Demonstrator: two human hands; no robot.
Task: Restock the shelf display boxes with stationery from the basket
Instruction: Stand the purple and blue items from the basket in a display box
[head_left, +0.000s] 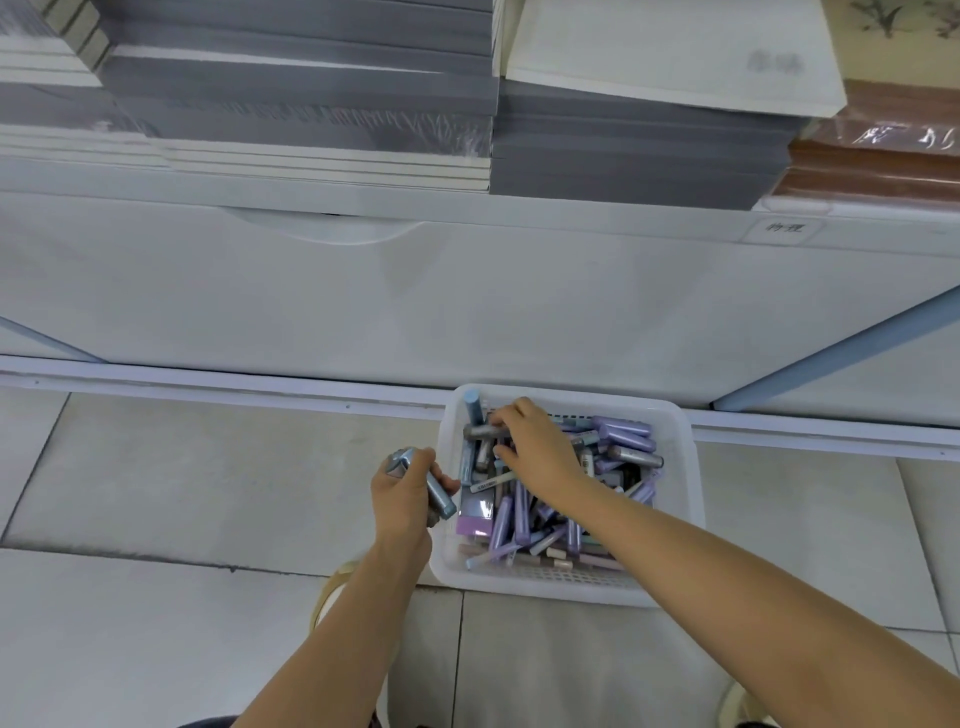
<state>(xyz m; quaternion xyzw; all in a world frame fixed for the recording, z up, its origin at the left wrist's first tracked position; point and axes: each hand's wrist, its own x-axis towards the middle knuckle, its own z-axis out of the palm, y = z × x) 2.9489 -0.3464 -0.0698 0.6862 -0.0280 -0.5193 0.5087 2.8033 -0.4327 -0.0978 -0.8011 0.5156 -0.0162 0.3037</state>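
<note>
White plastic basket (576, 399) sits on the tiled floor (208, 467) close to the shelf base (467, 301), heaped with purple, blue and grey stationery sticks (623, 441). The left hand (402, 493) – just beside the basket's left rim – grips a bundle of blue-grey sticks (440, 498). The right hand (540, 452) reaches into the far left corner, fingers curled on a grey stick (479, 431). Stacked books (311, 104) fill the shelf above.

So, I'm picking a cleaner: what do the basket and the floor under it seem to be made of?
The basket looks like moulded white plastic, semi-glossy: thin walls with slotted mesh. The floor looks like pale glazed tile, ceramic or stone: large squares, dark joint lines, soft sheen.
</note>
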